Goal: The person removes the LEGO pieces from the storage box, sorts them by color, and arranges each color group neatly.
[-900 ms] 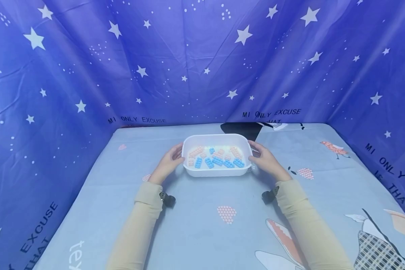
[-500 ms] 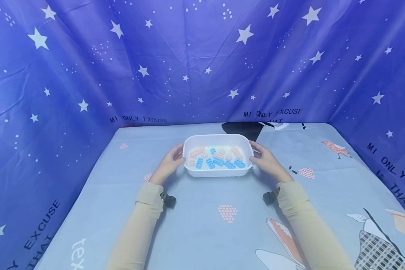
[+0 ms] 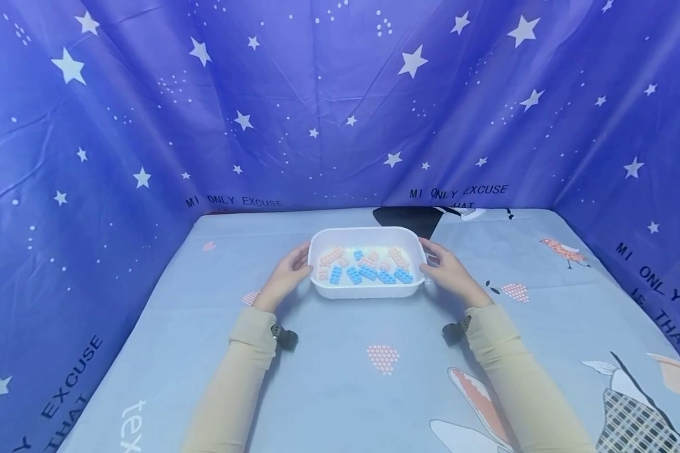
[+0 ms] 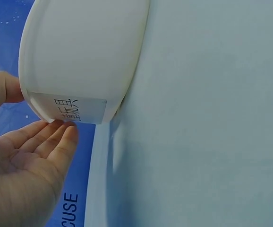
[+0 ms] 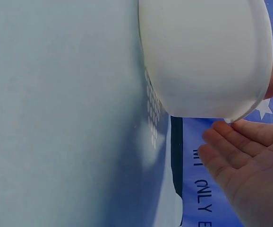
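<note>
A white plastic basin [image 3: 368, 292] with rounded corners stands at the middle of the table's far half. Pink toy bricks [image 3: 335, 253] and blue toy bricks [image 3: 368, 272] lie loose on its bottom. My left hand [image 3: 285, 278] holds the basin's left end, thumb at the rim and fingers against the end wall. A printed label [image 4: 70, 108] is stuck on that wall in the left wrist view. On the opposite end, my right hand [image 3: 451, 275] grips the rim in the same way; its fingertips [image 5: 220, 126] meet the edge in the right wrist view.
A pale blue cloth [image 3: 328, 377] printed with hearts, a bird and other figures covers the table. Dark blue star-patterned curtains [image 3: 294, 94] close in the back and both sides. A dark camera [image 3: 286, 340] sits at the left wrist, another camera [image 3: 455, 332] at the right.
</note>
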`<state>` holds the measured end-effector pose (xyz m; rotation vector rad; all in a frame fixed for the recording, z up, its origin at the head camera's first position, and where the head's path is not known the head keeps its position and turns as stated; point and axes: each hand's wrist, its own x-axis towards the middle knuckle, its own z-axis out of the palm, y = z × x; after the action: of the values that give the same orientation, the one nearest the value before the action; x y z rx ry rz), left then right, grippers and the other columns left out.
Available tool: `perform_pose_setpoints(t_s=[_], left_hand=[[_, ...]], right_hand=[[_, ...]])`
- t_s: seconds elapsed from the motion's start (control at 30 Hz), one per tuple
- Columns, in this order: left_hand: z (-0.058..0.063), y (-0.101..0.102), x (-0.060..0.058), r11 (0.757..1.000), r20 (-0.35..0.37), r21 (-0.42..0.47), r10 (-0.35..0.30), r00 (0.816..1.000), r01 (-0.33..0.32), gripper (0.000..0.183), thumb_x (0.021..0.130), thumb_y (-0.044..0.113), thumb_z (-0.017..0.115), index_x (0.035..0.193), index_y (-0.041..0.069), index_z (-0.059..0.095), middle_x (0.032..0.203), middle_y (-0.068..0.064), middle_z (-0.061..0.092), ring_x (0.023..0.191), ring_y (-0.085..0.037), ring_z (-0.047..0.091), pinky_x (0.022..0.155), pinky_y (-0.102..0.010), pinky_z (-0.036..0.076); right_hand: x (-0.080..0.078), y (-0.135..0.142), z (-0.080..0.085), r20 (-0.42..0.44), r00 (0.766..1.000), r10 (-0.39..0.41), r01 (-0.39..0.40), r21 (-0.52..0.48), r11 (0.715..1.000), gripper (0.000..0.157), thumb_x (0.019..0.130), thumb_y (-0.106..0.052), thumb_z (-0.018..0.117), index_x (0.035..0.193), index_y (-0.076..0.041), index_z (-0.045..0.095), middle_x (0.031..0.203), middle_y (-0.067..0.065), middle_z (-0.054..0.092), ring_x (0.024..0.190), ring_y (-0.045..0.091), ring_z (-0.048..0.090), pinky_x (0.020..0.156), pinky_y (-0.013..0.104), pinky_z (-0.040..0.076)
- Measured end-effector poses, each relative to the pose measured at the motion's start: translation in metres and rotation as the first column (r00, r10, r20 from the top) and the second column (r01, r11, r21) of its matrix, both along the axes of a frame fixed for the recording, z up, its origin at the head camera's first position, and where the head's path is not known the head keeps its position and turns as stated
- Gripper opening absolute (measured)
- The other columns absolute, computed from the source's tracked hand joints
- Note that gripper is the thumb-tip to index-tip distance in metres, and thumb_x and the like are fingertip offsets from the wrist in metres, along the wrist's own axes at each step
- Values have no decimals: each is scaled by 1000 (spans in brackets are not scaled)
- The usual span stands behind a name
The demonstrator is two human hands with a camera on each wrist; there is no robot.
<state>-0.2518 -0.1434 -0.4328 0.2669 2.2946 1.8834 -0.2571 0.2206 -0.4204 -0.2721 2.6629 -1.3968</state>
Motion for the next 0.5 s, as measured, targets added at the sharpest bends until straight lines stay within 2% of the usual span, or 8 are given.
perform_pose_setpoints(t_s=[0.2,0.37,0.5], left_hand=[[-7,0,0,1000,-11,2,28,1000,-28,62,97,8,53,153,10,27,158,-9,31,143,-28,36,120,-41,27],[-8,1,-2,999,-5,16,35,999,-35,62,96,8,53,153,11,27,158,-8,31,142,-28,36,120,-41,27],[-2,1,-1,998,38,49,35,999,-37,62,96,6,54,152,11,28,158,-8,31,143,-27,35,121,-41,26]], right_hand=[[-2,-1,1,2,1000,-16,16,23,1000,63,97,-14,52,153,-4,24,156,24,27,139,47,33,115,57,31],[-2,-3,6,-111,993,-45,55,91,994,62,95,-13,55,151,-4,29,156,27,23,138,52,30,113,61,30],[-1,-10,13,-215,975,-50,76,117,990,61,93,-12,58,148,-3,35,155,25,27,141,46,28,116,61,25]])
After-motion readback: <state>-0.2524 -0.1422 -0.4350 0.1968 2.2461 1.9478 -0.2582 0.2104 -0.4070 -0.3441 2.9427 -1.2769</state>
